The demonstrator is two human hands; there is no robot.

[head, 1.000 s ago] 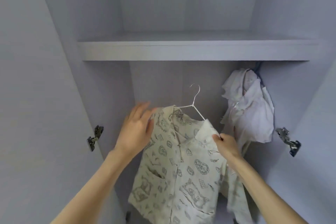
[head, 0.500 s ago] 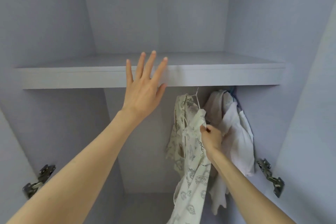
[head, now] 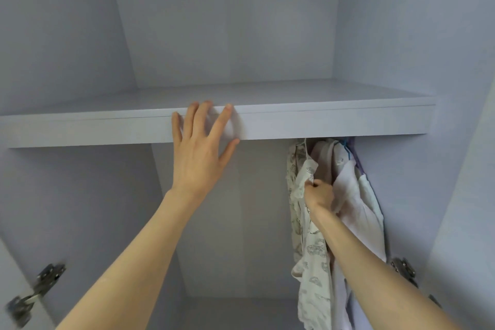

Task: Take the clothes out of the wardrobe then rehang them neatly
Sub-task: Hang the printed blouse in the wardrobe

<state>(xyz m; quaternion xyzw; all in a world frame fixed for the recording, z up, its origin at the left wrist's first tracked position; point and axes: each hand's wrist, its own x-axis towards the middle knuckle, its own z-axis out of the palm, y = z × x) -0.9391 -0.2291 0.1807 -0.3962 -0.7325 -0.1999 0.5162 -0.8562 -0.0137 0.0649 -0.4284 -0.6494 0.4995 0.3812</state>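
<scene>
two hands | left hand (head: 197,161) fingers spread, bracing shelf (head: 334,122) at 11 o'clock | right hand (head: 318,194) pinches patterned shirt (head: 308,236) at 4 o'clock, steadying it beside white garment (head: 359,203)

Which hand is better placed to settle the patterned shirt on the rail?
Probably the right hand: it grips the patterned shirt beside the white garment. The left hand rests open against the shelf edge, away from the clothes.

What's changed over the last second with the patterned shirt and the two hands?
The left hand let go of the patterned shirt and rose to the shelf edge, fingers spread. The shirt swung right and edge-on, up beside the white garment, its hanger top now hidden behind the shelf. The right hand kept its grip on the shirt.
</scene>
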